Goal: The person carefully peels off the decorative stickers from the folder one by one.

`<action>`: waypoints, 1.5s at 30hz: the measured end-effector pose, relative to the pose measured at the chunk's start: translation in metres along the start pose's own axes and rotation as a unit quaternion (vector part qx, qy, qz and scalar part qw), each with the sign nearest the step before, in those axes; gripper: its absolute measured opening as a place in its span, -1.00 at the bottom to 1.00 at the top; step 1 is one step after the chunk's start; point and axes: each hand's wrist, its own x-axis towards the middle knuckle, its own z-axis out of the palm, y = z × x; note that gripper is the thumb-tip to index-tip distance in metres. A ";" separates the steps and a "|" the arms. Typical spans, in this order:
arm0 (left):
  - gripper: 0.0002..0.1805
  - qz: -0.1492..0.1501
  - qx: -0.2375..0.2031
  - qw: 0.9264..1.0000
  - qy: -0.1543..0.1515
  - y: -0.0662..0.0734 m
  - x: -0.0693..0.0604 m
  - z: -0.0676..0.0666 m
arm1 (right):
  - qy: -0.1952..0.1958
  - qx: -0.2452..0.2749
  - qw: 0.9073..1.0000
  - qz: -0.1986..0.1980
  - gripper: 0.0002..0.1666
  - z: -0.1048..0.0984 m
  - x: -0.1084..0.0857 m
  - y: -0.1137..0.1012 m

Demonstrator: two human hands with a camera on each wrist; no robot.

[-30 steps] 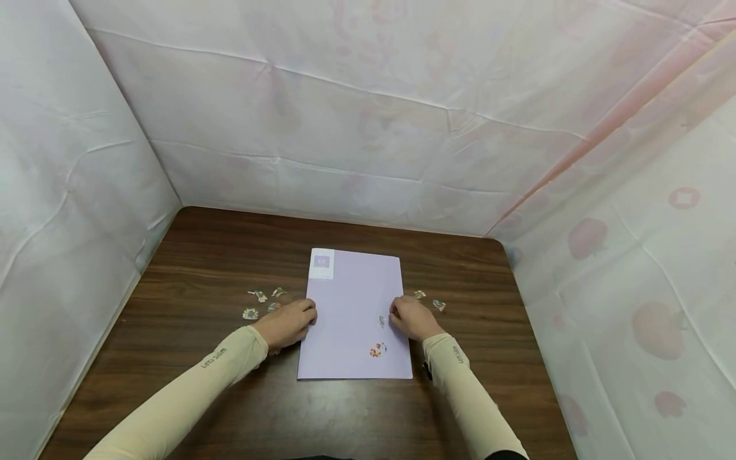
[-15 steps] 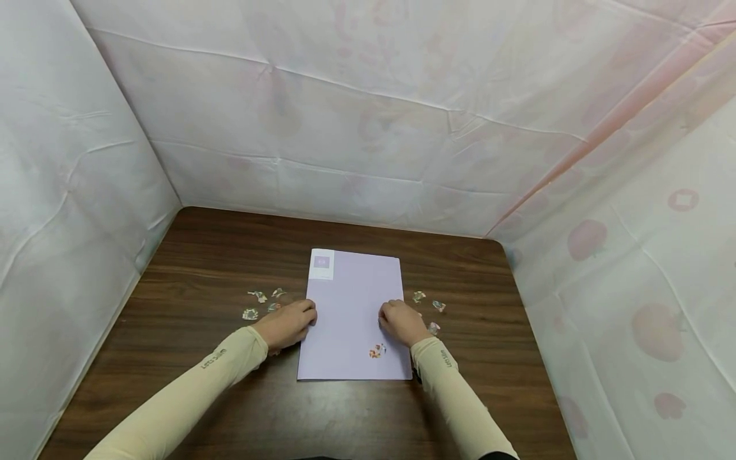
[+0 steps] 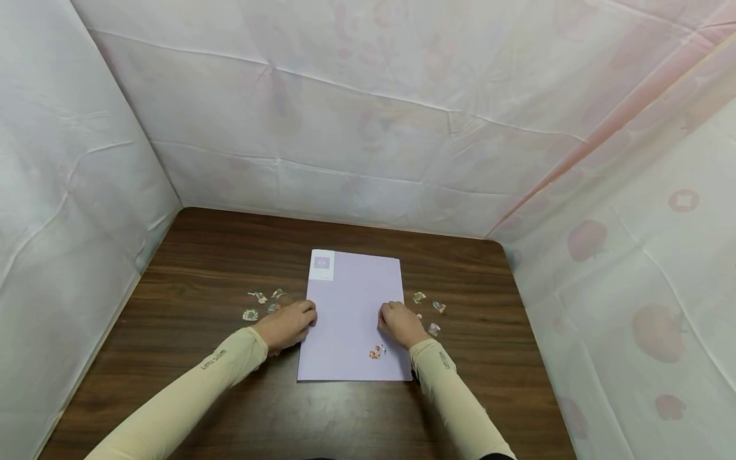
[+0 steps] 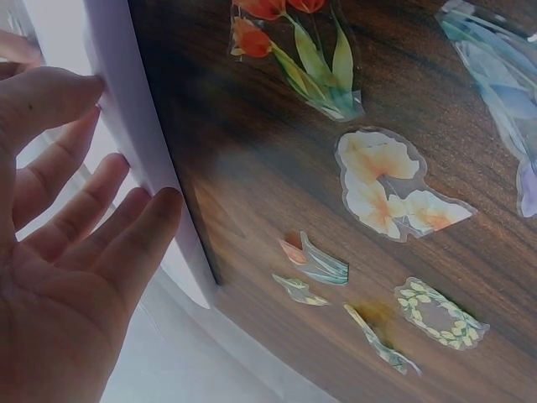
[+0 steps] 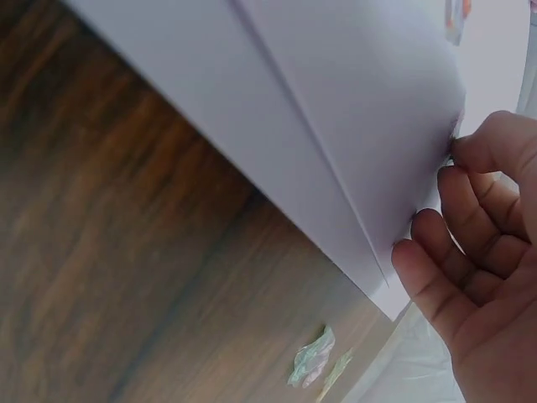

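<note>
A pale lilac folder (image 3: 351, 281) lies flat on the table. My left hand (image 3: 289, 324) rests along its left edge, fingers and thumb touching that side in the left wrist view. My right hand (image 3: 400, 323) is on the right part of the cover, fingers bent. In the right wrist view, a sliver of a small sticker (image 5: 455, 133) shows at the thumb tip; the hand hides the rest, and whether it pinches or presses the sticker is unclear. An orange flower sticker (image 3: 376, 351) lies on the cover below the right hand.
Left of the folder lie several clear-edged flower stickers: a wreath (image 4: 440, 315), a white-and-orange bloom (image 4: 394, 185), red tulips (image 4: 310, 63). More stickers (image 3: 439, 306) are scattered to its right. Pale sheeting (image 3: 345, 128) hangs around the wooden table (image 3: 460, 262).
My right hand has moved left onto the folder, covering the small sticker that was visible there, and now holds still. A loose sticker right of the folder has come into view. My left hand stays put.
</note>
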 end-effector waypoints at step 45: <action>-0.85 0.003 0.001 1.000 0.015 -0.002 -0.005 -0.003 | -0.077 0.091 0.962 0.246 -0.85 -0.049 -0.105 0.139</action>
